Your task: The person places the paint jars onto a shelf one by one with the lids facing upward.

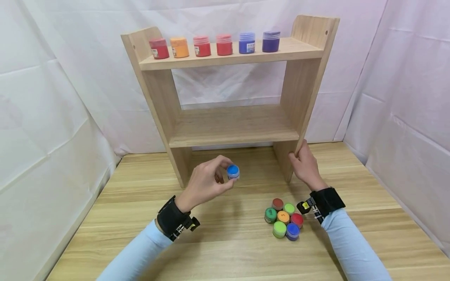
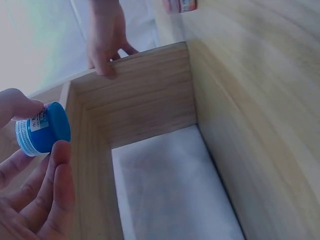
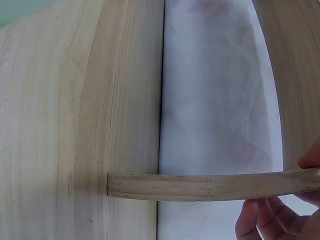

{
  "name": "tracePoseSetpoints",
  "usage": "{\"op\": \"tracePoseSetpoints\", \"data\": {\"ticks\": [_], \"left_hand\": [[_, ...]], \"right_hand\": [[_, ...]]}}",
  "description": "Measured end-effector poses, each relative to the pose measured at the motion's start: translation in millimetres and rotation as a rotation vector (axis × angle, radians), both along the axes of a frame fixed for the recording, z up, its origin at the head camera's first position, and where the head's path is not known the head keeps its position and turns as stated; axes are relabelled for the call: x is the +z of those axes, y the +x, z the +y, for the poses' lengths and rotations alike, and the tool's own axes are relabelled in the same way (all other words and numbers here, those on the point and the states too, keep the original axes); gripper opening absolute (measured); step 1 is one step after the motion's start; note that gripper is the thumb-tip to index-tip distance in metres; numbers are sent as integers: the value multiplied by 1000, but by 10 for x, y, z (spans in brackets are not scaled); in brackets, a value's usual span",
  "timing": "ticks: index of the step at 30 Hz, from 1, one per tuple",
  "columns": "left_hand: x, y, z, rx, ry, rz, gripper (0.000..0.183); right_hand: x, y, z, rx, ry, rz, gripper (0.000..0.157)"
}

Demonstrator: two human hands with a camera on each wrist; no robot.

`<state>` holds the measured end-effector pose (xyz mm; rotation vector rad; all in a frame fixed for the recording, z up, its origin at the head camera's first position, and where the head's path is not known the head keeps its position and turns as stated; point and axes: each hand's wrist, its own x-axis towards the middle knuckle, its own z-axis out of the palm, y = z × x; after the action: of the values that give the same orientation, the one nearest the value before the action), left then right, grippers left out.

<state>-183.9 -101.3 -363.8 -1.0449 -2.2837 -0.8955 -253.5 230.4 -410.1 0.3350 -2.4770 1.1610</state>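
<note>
Between thumb and fingers, my left hand (image 1: 207, 179) pinches a small blue paint jar (image 1: 233, 171) in front of the shelf's lower opening. In the left wrist view the blue paint jar (image 2: 44, 129) is tilted and shows a white printed label. My right hand (image 1: 306, 164) grips the lower right side panel of the wooden shelf (image 1: 235, 123). The right wrist view has the thumb on one side of the panel edge (image 3: 210, 187) and the fingers (image 3: 265, 220) on the other.
Along the top board stand several jars: red, an orange jar (image 1: 179, 47), and blue ones such as the dark blue jar (image 1: 271, 41). Several more jars, among them a light green jar (image 1: 279, 229), cluster on the table (image 1: 225, 249) beside my right forearm. White cloth (image 1: 52, 97) surrounds the table.
</note>
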Motion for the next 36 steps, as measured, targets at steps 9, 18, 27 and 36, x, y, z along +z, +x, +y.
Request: {"op": "tracePoseSetpoints", "data": {"ticks": [9, 18, 27, 36], "left_hand": [[211, -45, 111, 1, 16, 43, 36], [512, -115, 299, -15, 36, 122, 35], [836, -253, 411, -38, 76, 117, 34], [1126, -270, 496, 21, 68, 174, 37]], "right_hand": [[3, 8, 20, -1, -6, 0, 54], [0, 13, 31, -9, -10, -5, 54], [-15, 9, 17, -2, -6, 3, 54], [-6, 6, 11, -8, 5, 0, 52]]}}
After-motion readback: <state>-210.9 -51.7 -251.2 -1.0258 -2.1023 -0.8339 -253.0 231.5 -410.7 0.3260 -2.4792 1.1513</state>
